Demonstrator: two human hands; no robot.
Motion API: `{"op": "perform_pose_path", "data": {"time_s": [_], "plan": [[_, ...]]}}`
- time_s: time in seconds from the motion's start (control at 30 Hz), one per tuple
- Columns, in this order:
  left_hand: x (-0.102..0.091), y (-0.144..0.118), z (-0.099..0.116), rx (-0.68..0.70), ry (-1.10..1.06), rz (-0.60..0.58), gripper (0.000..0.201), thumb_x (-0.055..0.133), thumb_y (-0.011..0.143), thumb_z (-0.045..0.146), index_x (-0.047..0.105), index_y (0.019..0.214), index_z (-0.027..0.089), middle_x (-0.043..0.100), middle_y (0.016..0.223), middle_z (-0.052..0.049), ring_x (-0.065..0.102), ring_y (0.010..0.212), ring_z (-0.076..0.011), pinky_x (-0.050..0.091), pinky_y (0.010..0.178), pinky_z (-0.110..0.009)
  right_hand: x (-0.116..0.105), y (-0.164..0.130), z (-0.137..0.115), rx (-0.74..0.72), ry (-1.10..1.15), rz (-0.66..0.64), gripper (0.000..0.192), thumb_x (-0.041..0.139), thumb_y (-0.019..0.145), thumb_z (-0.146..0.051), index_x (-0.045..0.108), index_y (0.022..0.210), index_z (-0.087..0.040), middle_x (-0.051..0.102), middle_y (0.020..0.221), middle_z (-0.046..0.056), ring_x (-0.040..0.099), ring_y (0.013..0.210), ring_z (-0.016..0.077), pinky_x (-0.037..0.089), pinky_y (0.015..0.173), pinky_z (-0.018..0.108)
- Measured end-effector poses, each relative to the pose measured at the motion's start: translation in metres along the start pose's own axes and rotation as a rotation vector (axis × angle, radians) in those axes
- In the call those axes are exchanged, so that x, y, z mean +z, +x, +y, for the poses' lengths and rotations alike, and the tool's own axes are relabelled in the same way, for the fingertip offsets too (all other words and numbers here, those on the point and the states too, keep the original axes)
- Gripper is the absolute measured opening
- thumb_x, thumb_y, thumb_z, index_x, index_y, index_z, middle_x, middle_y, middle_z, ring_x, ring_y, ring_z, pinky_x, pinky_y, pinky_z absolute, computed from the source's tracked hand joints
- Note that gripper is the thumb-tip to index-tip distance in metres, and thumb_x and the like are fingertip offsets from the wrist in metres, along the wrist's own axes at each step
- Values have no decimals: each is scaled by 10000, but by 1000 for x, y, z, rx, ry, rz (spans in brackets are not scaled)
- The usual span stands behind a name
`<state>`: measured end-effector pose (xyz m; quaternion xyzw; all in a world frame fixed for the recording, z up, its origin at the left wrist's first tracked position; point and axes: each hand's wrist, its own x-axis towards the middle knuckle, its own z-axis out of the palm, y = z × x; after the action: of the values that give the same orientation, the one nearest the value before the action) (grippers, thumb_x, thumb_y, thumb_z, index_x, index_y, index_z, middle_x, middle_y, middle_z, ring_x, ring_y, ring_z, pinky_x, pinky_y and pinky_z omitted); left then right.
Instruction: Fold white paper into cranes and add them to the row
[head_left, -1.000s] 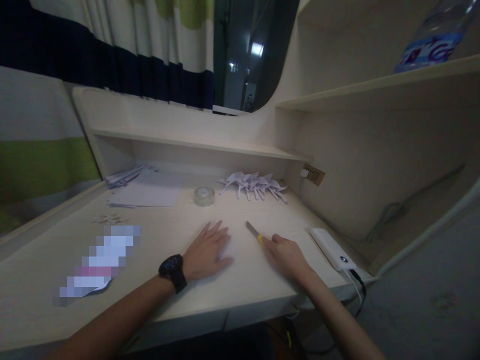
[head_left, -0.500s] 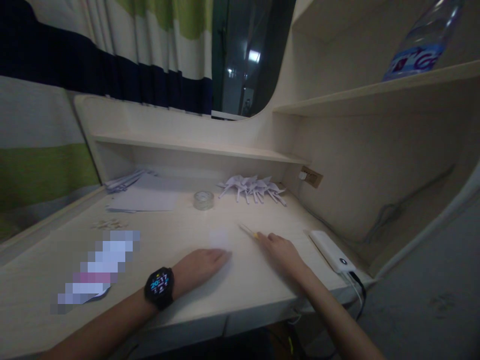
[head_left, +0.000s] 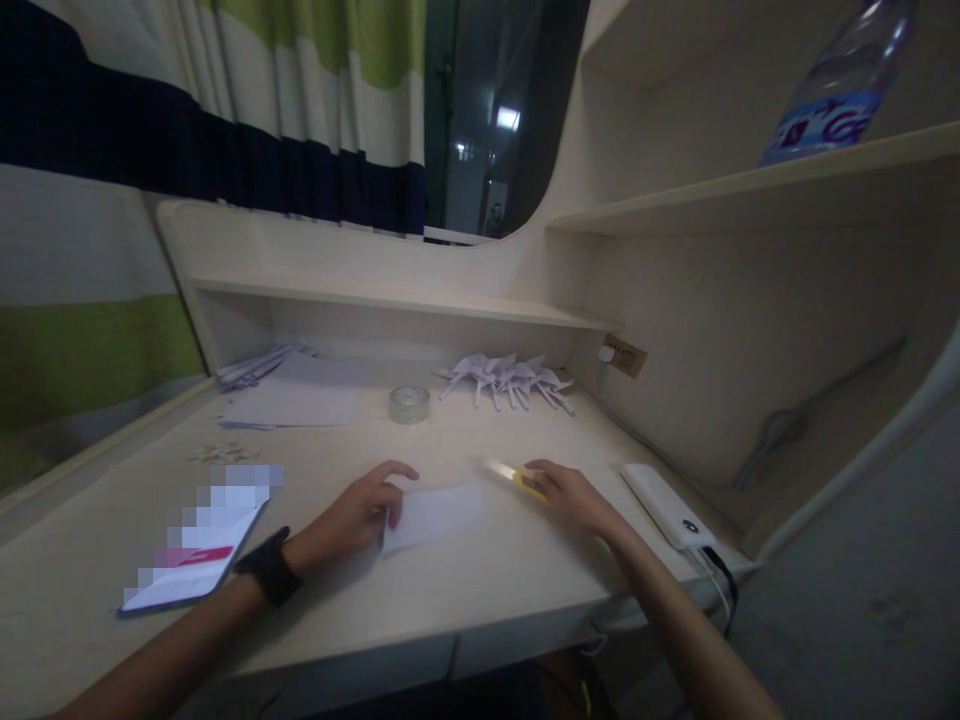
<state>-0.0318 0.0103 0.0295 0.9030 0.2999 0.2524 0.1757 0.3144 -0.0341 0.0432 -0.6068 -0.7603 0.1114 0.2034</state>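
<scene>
My left hand (head_left: 367, 512) pinches the left edge of a small white sheet of paper (head_left: 435, 515), thumb at its edge and index finger stretched out above it. The paper looks slightly lifted at that side. In my right hand (head_left: 574, 495) is a yellow utility knife (head_left: 530, 486), its blade out, pointing left and blurred by motion. The blade is just beyond the paper's far right corner. Behind the paper stands a roll of clear tape (head_left: 409, 404). Several folded white paper pinwheels (head_left: 506, 380) lie in a row at the back.
A stack of white paper (head_left: 296, 392) lies at the back left, with small pale pieces (head_left: 223, 452) in front. A phone (head_left: 202, 550), partly pixelated, rests near my left forearm. On the right are a white power bank (head_left: 664, 505) with cables and a wall socket (head_left: 624, 356).
My left hand has moved left and lifted, uncovering the paper and now gripping its left edge. The utility knife has shifted slightly right and down with my right hand, showing more yellow handle.
</scene>
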Motion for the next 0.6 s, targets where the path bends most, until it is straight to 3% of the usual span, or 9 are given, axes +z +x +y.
{"op": "perform_pose_path", "data": {"time_s": [0.1, 0.17, 0.3, 0.4, 0.6], "plan": [[-4, 0, -10, -10, -225, 5, 200, 450, 717, 73, 554, 576, 169, 612, 1120, -54, 563, 996, -207, 450, 824, -347, 0, 0, 6, -53, 78, -50, 329, 473, 871, -362, 628, 1103, -188, 672, 1072, 94, 618, 944, 241, 456, 827, 356], [-5, 1, -10, -86, -332, -23, 168, 460, 732, 122, 541, 594, 171, 656, 949, -50, 587, 872, -193, 462, 755, -329, 1, -2, 6, -98, 97, -76, 368, 579, 800, -360, 627, 1122, -188, 665, 1090, 92, 618, 939, 239, 459, 817, 343], [-6, 3, -1, -175, -451, 4, 190, 479, 781, 250, 505, 610, 173, 578, 650, -1, 538, 633, -140, 425, 600, -256, -1, -4, -1, -201, 22, -119, 309, 587, 812, -328, 655, 1092, -215, 683, 982, 59, 612, 846, 196, 441, 744, 283], [-8, 3, 3, -163, -500, 8, 223, 484, 807, 299, 508, 625, 172, 597, 695, -3, 556, 678, -146, 435, 639, -265, -2, -5, -9, -244, -52, -145, 257, 572, 834, -305, 669, 1057, -222, 676, 901, 41, 593, 787, 170, 415, 708, 258], [-10, 0, -2, -171, -578, -103, 181, 557, 736, 304, 658, 806, 171, 689, 972, -55, 623, 878, -218, 477, 743, -318, 4, -5, -17, -292, -49, -189, 250, 540, 867, -305, 654, 1077, -235, 654, 889, 37, 574, 796, 161, 396, 721, 248]]}}
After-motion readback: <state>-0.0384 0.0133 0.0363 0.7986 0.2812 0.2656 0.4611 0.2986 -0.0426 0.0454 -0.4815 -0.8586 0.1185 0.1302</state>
